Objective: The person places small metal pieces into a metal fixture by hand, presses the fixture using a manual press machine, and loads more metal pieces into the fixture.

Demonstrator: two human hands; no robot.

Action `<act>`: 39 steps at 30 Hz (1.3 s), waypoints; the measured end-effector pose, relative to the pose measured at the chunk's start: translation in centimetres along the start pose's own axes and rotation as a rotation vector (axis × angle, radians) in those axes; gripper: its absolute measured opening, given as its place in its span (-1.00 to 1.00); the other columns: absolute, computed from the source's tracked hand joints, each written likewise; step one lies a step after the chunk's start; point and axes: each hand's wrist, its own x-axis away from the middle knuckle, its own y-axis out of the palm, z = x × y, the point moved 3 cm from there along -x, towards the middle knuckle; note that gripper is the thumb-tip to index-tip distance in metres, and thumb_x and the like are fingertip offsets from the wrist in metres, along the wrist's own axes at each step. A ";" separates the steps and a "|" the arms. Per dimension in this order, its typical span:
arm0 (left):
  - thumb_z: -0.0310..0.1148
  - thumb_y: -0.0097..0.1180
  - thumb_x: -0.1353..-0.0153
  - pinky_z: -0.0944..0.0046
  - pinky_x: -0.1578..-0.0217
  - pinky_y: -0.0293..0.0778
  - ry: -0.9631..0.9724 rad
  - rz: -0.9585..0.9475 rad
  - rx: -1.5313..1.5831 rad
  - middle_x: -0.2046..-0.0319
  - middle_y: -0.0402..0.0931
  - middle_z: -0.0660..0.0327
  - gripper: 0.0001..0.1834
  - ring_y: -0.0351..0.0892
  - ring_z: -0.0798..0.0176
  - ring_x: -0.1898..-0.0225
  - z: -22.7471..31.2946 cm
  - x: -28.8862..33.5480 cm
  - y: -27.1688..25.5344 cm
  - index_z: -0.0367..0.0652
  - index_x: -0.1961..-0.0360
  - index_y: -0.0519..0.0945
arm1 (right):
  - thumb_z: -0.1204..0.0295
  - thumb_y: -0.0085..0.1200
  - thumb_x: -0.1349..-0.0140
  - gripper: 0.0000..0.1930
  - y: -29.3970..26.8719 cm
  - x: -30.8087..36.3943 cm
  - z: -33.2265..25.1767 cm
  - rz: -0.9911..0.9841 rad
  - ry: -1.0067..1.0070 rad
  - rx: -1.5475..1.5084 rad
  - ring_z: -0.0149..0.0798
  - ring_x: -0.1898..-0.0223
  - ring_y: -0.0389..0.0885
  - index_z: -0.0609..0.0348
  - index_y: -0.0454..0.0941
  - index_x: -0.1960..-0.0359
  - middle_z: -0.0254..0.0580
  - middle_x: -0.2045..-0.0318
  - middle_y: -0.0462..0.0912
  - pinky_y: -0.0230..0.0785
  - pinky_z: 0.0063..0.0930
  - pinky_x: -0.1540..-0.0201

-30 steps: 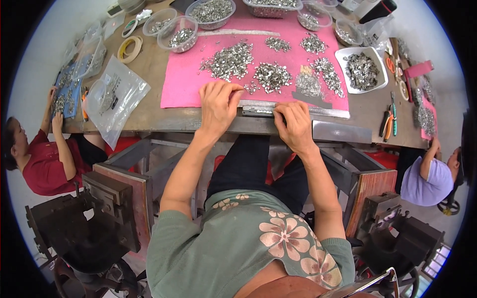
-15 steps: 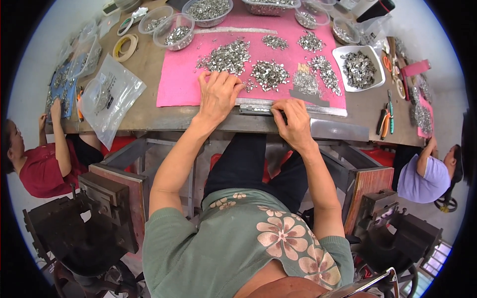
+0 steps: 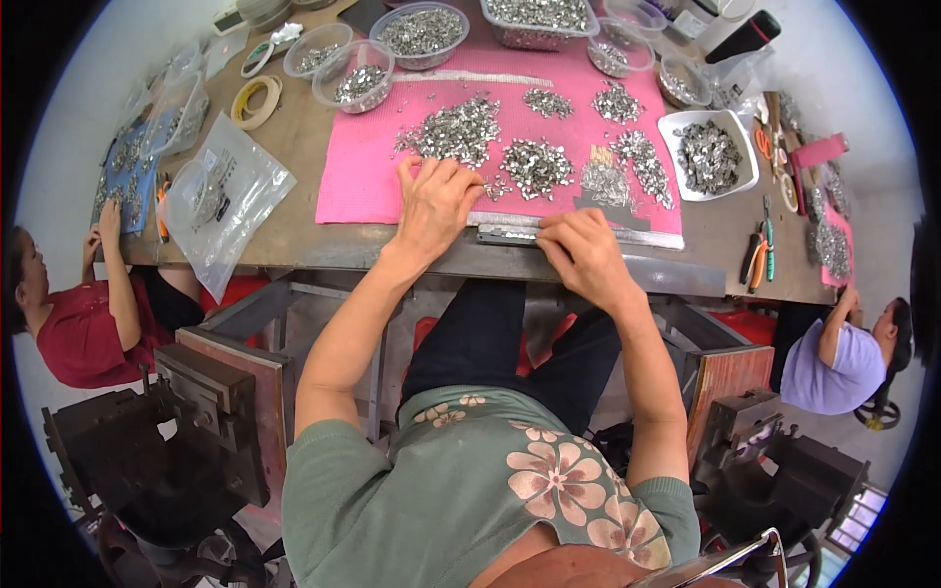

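Small shiny metal pieces lie in several heaps on a pink ribbed mat (image 3: 363,191). My left hand (image 3: 438,206) is bent over the mat's near edge, below the large heap (image 3: 456,130). Its fingers are drawn together beside a few loose pieces (image 3: 498,186); whatever they pinch is hidden. Along the table's front edge lies a narrow dark metal bar (image 3: 505,235) with a row of bright pieces on it. My right hand (image 3: 590,257) grips the bar's right end with closed fingers. A round-topped heap (image 3: 537,168) sits just beyond the bar.
Clear plastic tubs (image 3: 421,37) of pieces line the back. A white square dish (image 3: 708,154) holds more at right, near pliers (image 3: 755,257). A plastic bag (image 3: 230,196) and tape roll (image 3: 257,102) lie left. Co-workers sit at left (image 3: 93,323) and right (image 3: 833,358).
The whole view has shifted slightly, so the table appears lower. My right fingers have shifted a little at the bar's end. My left hand stays beside the loose pieces.
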 end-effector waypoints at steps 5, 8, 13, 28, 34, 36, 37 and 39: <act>-0.36 0.31 -0.20 0.01 -0.10 0.15 0.002 -0.026 -0.003 0.39 0.54 0.33 -0.90 0.52 0.21 0.23 0.3 0.0 0.2 -0.06 0.28 0.64 | 0.56 0.24 -0.19 -0.84 2.6 -3.5 2.4 -0.024 0.048 0.040 -0.11 0.25 0.55 0.15 0.66 0.18 -0.22 0.35 0.56 0.33 -0.22 0.10; -0.42 0.24 -0.26 0.03 -0.07 0.18 -0.056 -0.066 0.064 0.37 0.55 0.27 -0.92 0.52 0.17 0.24 0.7 0.2 -0.1 -0.11 0.25 0.60 | 0.53 0.21 -0.19 -0.86 3.8 -4.8 3.2 -0.058 0.061 0.091 -0.12 0.21 0.53 0.15 0.67 0.21 -0.21 0.36 0.54 0.32 -0.22 0.09; -0.51 0.13 -0.31 0.09 0.13 0.35 -0.216 -0.100 0.447 0.35 0.56 0.13 -0.96 0.54 0.03 0.25 2.5 1.1 -0.4 -0.22 0.24 0.54 | 0.47 0.20 -0.16 -0.91 5.0 -5.9 3.7 -0.077 0.031 0.167 -0.11 0.18 0.54 0.16 0.66 0.31 -0.19 0.34 0.55 0.29 -0.21 0.10; -0.49 0.19 -0.23 0.08 0.04 0.28 0.006 -0.043 0.387 0.30 0.50 0.17 -0.90 0.49 0.06 0.20 7.8 1.4 1.6 -0.20 0.26 0.53 | 0.51 0.21 -0.19 -0.93 2.2 -4.9 4.6 -0.022 0.120 -0.100 0.00 0.29 0.59 0.24 0.62 0.33 -0.10 0.39 0.59 0.40 -0.16 0.20; -0.48 0.21 -0.21 0.06 0.01 0.28 0.054 -0.047 0.263 0.28 0.50 0.19 -0.88 0.49 0.07 0.19 8.1 1.7 2.0 -0.18 0.25 0.54 | 0.51 0.25 -0.18 -0.92 0.6 -1.9 4.7 -0.033 0.212 -0.104 -0.04 0.39 0.59 0.26 0.64 0.34 -0.10 0.43 0.59 0.41 -0.22 0.29; -0.48 0.22 -0.20 0.06 0.01 0.28 0.082 -0.043 0.218 0.28 0.50 0.20 -0.87 0.49 0.08 0.19 8.4 1.8 2.1 -0.18 0.24 0.54 | 0.52 0.26 -0.19 -0.93 0.3 -1.2 4.9 -0.022 0.227 -0.112 -0.07 0.40 0.60 0.26 0.66 0.33 -0.10 0.43 0.60 0.41 -0.24 0.30; -0.47 0.24 -0.19 0.06 -0.01 0.28 0.081 -0.031 0.196 0.27 0.52 0.21 -0.87 0.49 0.09 0.19 8.6 1.8 2.0 -0.16 0.26 0.55 | 0.53 0.27 -0.19 -0.93 0.2 -1.0 5.0 -0.014 0.240 -0.123 -0.09 0.41 0.60 0.25 0.67 0.32 -0.10 0.42 0.61 0.42 -0.26 0.31; -0.45 0.27 -0.18 0.06 -0.02 0.28 0.081 -0.020 0.174 0.26 0.53 0.23 -0.87 0.50 0.10 0.20 8.6 1.9 2.0 -0.15 0.27 0.56 | 0.54 0.27 -0.20 -0.93 -0.1 -0.6 5.0 0.016 0.282 -0.166 -0.11 0.42 0.61 0.25 0.68 0.30 -0.11 0.41 0.62 0.42 -0.28 0.32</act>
